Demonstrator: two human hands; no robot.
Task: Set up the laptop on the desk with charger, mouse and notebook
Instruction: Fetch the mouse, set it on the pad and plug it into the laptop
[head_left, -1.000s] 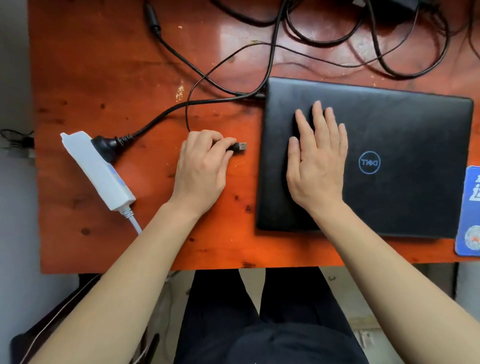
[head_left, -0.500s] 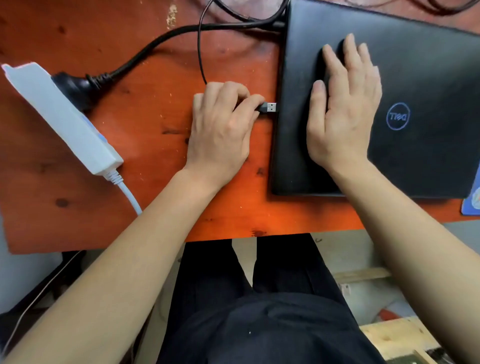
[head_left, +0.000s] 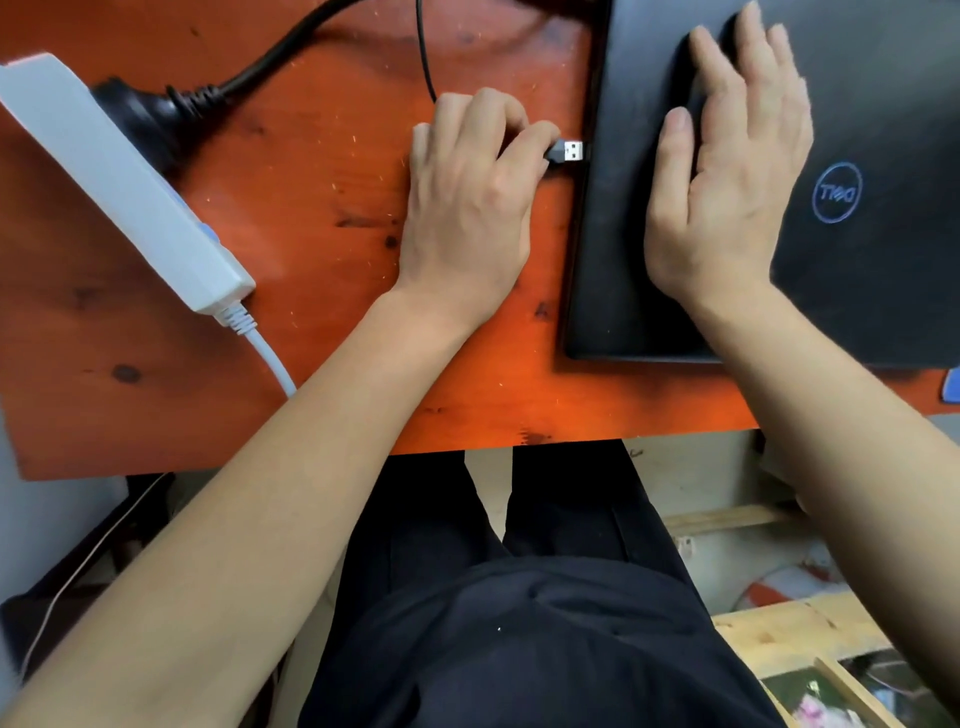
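Left hand palm down, knuckles raised, thumb and curled fingers pinched shut around a small plug at 3 o'clock of the grip. Left forearm bare, running from 7 o'clock up to the wrist. Right hand flat, palm down, fingers straight and slightly spread toward 12 o'clock, thumb alongside at 9 o'clock, holding nothing. Right forearm bare, entering from 4 o'clock. Hands near each other, apart.
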